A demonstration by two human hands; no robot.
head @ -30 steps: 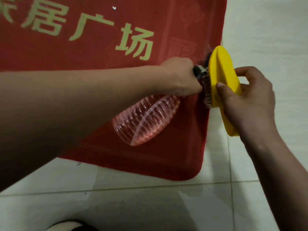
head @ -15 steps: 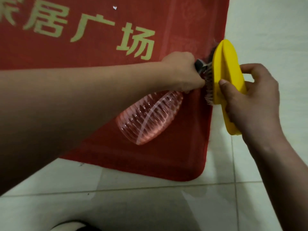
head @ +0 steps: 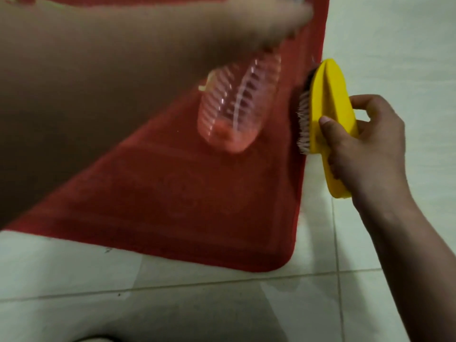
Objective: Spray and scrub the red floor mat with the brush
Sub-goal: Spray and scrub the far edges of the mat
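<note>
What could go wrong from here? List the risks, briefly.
1. The brush in the right hand is tipped on its side at the right edge of the red mat, bristles facing sideways; a stroke may scrub the tile floor instead.
2. The spray bottle is motion-blurred under the left hand, close to the brush; they could collide.

A red floor mat (head: 197, 206) lies flat on the pale tiled floor (head: 394, 33)

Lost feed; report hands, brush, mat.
Left hand holds clear ribbed spray bottle, blurred. Right hand grips yellow plastic brush, bristles at red floor mat edge. Nothing blocking.
</note>
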